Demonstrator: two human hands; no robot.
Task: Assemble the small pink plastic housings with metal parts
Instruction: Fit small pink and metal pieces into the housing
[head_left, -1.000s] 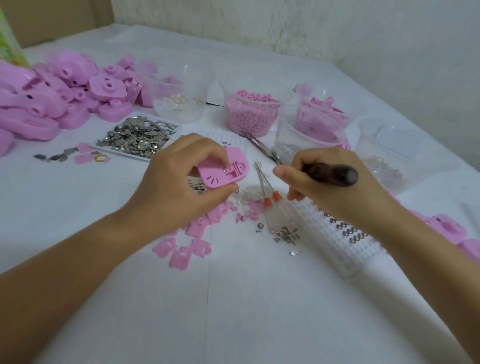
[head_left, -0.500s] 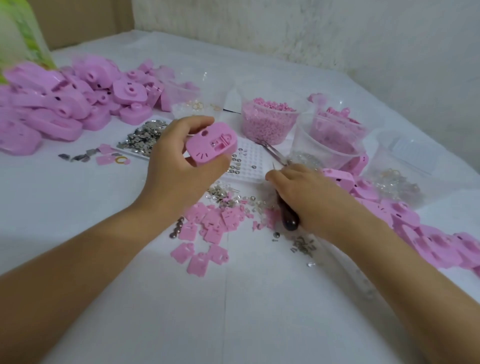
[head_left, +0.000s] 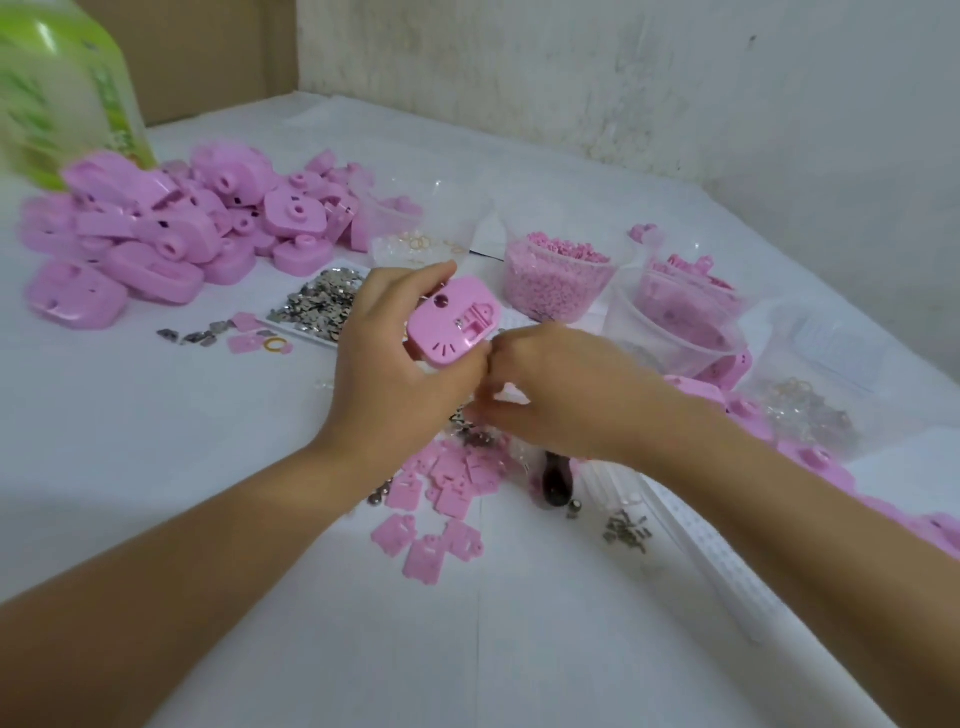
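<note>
Two hands: left hand (head_left: 395, 364), right hand (head_left: 566, 389). One pink housing (head_left: 452, 325) held up; a heap of housings (head_left: 156, 244), past counting, at ten o'clock. At least four clear tubs (head_left: 639, 332), twelve to three o'clock. One green bottle (head_left: 62, 88). One dark tool (head_left: 553, 483).

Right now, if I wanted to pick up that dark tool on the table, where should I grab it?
Probably by its thick dark handle, the only part showing. Come from the near side, from above: its rounded end points toward you, and the rest is hidden beneath the right hand.
</note>
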